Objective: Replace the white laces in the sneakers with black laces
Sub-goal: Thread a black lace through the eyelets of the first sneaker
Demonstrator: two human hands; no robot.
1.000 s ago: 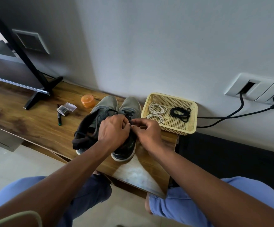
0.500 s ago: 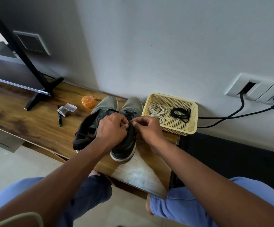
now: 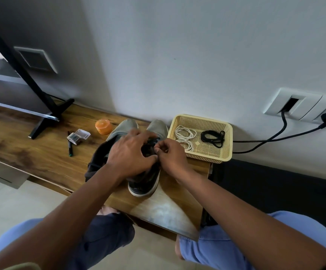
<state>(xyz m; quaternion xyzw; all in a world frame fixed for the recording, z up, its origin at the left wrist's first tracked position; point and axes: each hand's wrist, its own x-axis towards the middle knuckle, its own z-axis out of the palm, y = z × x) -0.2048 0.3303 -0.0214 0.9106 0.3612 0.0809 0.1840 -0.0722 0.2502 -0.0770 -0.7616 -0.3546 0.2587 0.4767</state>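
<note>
Two grey sneakers (image 3: 148, 178) stand side by side on the wooden shelf (image 3: 31, 152), toes toward the wall. Both hands work over the right sneaker's lacing. The left hand (image 3: 128, 154) lies across the shoe with fingers spread and lightly bent, thumb tip near the other hand; whether it grips anything I cannot tell. The right hand (image 3: 170, 154) has its fingers curled, pinching a black lace (image 3: 150, 143) at the eyelets. Just right of the sneakers sits a yellow basket (image 3: 227, 141), holding coiled white laces (image 3: 184, 134) on its left side and a black lace bundle (image 3: 214, 137) on its right. Left of the shoes are an orange jar (image 3: 103, 126), a clear box (image 3: 78, 136) and a pen (image 3: 70, 147).
</note>
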